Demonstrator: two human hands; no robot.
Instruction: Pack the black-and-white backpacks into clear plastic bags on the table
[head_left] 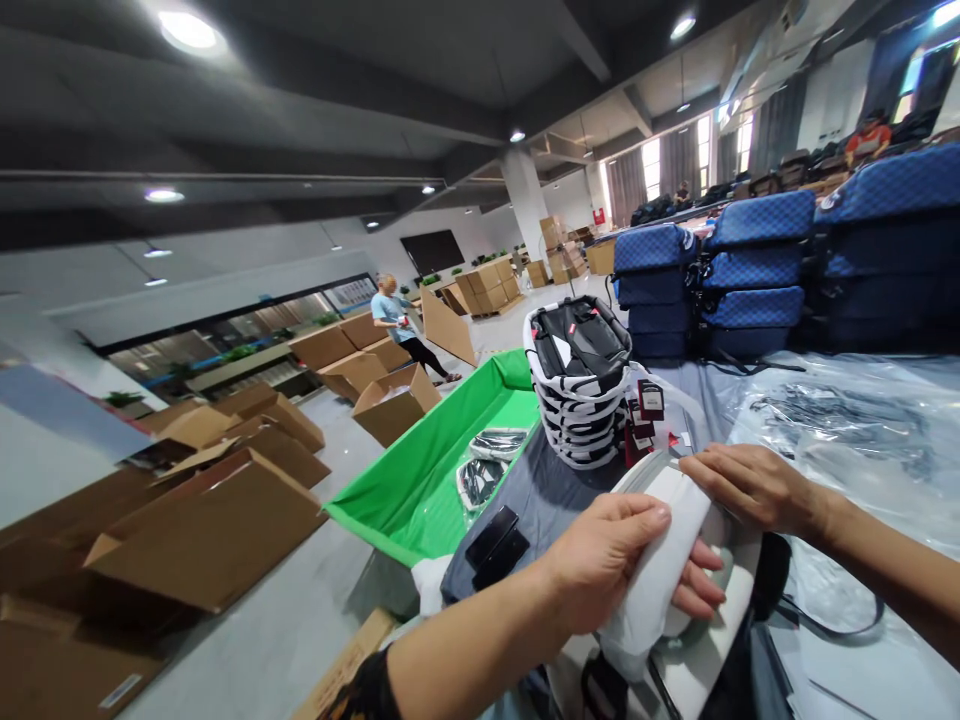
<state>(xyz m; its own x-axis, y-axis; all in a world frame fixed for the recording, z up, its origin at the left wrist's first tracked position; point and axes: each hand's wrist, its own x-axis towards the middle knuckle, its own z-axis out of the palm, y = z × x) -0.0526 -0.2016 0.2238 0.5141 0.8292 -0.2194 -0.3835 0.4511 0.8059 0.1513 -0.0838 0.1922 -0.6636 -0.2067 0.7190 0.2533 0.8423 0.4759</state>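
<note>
With our left hand (604, 560) we grasp the white strip (663, 568) between thumb and fingers; our right hand (757, 485) pinches its upper end. From our left wrist it lies toward three o'clock, long axis one-to-seven.

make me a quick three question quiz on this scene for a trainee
1. True or false: the bright green fabric bin holds clear-plastic-wrapped items.
2. What hangs beside the stacked black-and-white containers? a) brass keys b) red-and-black rectangular tags c) yellow ropes
3. Which hand's thumb lies across the smooth white strip?

Key: 1. True. 2. b. 3. The left hand; the right hand is at the strip's far end.
</note>
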